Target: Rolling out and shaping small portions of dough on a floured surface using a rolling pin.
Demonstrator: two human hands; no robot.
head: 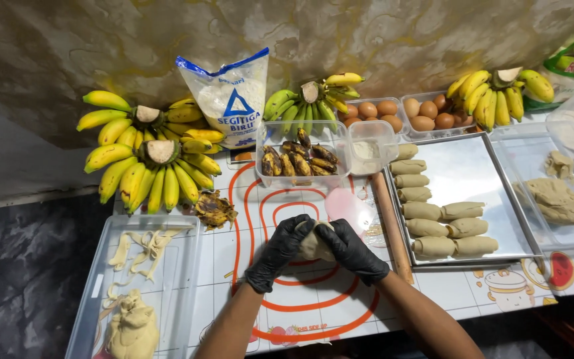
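A soft pale lump of dough [315,244] sits over the red-lined mat [313,302], wrapped by the black-gloved left hand [280,251] and right hand [352,251]. Ten rolled pieces [433,211] already lie on the shiny metal tray [493,179]. More brown dough [556,198] waits in the clear tub.

Bright, even light falls from above onto the table [433,292], and colours read clearly. The metal tray [473,173] throws back a pale, soft glare across its bare middle. Shadows are short and faint. The bottom left and right corners sink into darkness. Wide-angle bending curves the table's edges; focus stays sharp at centre.
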